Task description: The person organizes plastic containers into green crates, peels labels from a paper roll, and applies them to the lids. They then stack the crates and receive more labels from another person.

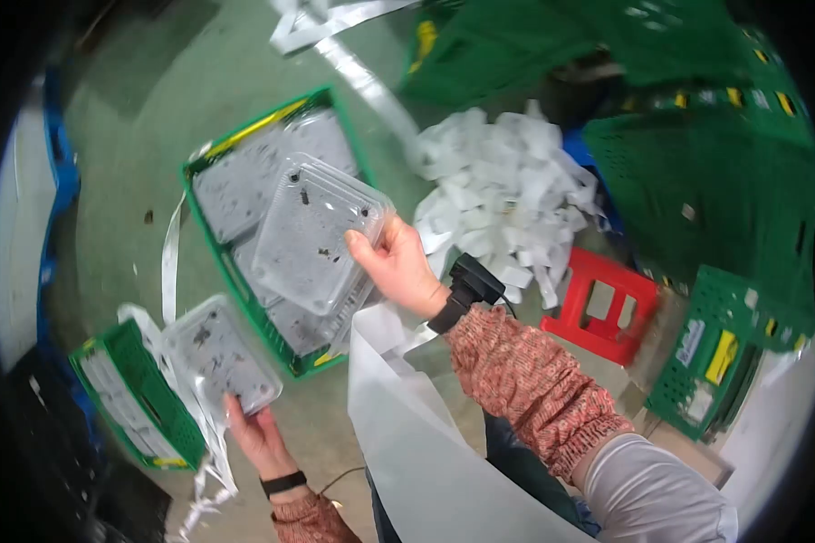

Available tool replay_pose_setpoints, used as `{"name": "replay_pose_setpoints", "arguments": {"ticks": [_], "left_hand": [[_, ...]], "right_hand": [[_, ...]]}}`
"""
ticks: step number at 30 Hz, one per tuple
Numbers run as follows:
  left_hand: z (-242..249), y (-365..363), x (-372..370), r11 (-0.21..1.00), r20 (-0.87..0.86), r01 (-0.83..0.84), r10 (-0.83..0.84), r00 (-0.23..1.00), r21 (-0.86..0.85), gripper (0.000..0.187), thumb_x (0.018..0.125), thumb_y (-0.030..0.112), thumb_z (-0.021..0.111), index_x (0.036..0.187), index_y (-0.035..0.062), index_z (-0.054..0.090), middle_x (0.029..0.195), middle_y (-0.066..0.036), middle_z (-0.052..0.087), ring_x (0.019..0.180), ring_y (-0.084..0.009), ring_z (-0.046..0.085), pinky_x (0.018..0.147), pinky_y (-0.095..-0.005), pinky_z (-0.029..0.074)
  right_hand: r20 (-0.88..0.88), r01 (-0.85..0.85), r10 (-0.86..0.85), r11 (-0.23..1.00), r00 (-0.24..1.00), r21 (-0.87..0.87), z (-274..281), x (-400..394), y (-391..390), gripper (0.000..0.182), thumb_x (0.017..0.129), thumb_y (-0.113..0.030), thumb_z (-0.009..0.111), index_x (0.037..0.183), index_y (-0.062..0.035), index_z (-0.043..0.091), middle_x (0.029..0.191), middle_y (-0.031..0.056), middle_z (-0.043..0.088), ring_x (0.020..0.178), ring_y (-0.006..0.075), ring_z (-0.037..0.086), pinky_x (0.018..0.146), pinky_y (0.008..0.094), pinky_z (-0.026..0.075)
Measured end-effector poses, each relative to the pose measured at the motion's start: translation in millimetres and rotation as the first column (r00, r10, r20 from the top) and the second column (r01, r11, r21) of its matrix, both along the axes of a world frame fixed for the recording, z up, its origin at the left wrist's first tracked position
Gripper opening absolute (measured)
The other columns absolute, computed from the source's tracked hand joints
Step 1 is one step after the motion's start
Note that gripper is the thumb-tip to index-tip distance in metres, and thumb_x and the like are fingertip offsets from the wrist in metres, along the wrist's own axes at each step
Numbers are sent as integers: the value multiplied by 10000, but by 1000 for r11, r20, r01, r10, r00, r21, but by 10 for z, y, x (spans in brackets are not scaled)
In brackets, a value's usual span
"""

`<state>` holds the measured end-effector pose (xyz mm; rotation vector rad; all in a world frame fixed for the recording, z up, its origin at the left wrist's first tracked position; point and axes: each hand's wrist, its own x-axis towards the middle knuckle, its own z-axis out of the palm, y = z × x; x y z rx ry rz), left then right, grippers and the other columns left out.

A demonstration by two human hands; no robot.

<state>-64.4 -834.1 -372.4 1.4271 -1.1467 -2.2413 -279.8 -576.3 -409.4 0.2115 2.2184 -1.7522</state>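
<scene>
My right hand (403,267) is closed on the edge of a clear plastic punnet (312,231), thumb on top. Dark bits are scattered over its greyish face. The punnet is tilted above a green crate (235,281) that has a yellow handle and several similar punnets in it. Lower left, my left hand (261,439) grips the near edge of a second clear plastic punnet (222,357), also with dark specks. This one is beside a smaller green crate (136,398) of pale packs. The fingers under both punnets are partly hidden.
A heap of white strips (507,181) lies on the floor to the right, near a red plastic frame (602,306). Green crates (706,353) stand along the right side. Long white bands (367,77) trail over the floor. A white sheet (426,425) hangs in front of my body.
</scene>
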Motion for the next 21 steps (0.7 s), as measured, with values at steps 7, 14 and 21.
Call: {"name": "replay_pose_setpoints", "arguments": {"ticks": [7, 14, 21], "left_hand": [[1779, 1163, -901, 937, -267, 349, -338, 902, -7, 568, 938, 280, 634, 1392, 9, 425, 1348, -114, 534, 1204, -240, 531, 1012, -412, 447], [3836, 4576, -1693, 584, -624, 762, -714, 317, -281, 516, 934, 211, 637, 1364, -6, 448, 1282, -117, 569, 1139, -242, 578, 952, -415, 499], [4548, 8143, -845, 9, -576, 996, -816, -44, -89, 383, 844, 160, 755, 1181, 45, 614, 1085, -46, 667, 945, -153, 645, 733, -320, 542]], "right_hand": [[-388, 462, -536, 844, 750, -272, 2973, 139, 2401, 164, 932, -177, 634, 931, -15, 609, 783, -71, 565, 691, 18, 456, 591, 215, 406], [-711, 809, -680, 514, 181, -285, 5488, 2018, 5403, 311, 951, -279, 630, 717, -106, 521, 663, -99, 421, 633, 13, 344, 526, 228, 282], [-444, 992, -894, 104, 62, -71, 5390, 4173, 7910, 327, 886, -368, 673, 760, -79, 591, 708, -50, 502, 636, 69, 428, 562, 268, 337]]}}
